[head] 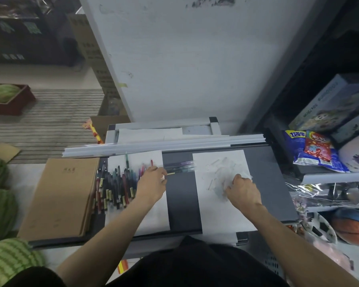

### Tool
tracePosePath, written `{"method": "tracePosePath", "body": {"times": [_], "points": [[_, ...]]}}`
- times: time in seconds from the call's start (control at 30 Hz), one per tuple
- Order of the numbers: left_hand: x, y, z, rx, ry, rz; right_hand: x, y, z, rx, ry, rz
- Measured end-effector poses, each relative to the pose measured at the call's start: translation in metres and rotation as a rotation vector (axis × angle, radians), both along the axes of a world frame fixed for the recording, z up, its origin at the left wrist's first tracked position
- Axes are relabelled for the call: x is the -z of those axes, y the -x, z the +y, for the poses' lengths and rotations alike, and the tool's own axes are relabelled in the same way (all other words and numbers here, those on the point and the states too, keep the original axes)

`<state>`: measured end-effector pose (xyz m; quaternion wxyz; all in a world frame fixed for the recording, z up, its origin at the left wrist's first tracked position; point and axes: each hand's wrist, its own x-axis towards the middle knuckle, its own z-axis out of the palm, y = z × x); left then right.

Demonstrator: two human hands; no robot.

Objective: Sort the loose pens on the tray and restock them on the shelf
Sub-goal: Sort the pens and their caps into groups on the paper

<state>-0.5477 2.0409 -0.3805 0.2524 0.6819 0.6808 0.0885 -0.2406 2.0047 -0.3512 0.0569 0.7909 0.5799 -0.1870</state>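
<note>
A dark grey tray lies in front of me with two white sheets on it. Several loose pens are heaped on the left sheet. My left hand is at the heap's right edge and pinches a bundle of pens that sticks out to the right, blurred. My right hand rests on the right sheet and grips clear wrappers or pen caps, too blurred to name.
A brown notebook stack lies left of the tray. White strips run along the tray's far edge. Shelves with snack bags, boxes and balls stand at right. Watermelons sit at far left.
</note>
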Motion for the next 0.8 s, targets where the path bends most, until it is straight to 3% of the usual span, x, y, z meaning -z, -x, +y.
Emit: {"method": "tracePosePath", "body": {"times": [0.23, 0.4, 0.57, 0.8], "points": [[-0.012, 0.042, -0.018, -0.325, -0.050, -0.021, -0.003, -0.003, 0.003, -0.001, -0.043, 0.033], [-0.019, 0.044, -0.006, -0.321, 0.036, 0.052, -0.006, -0.001, 0.003, 0.006, -0.081, 0.099], [-0.021, 0.045, 0.011, -0.343, 0.097, 0.153, -0.014, 0.014, -0.001, 0.039, -0.137, 0.346], [-0.020, 0.052, 0.008, -0.399, 0.098, 0.071, -0.025, 0.049, -0.014, 0.125, -0.126, 0.764]]}}
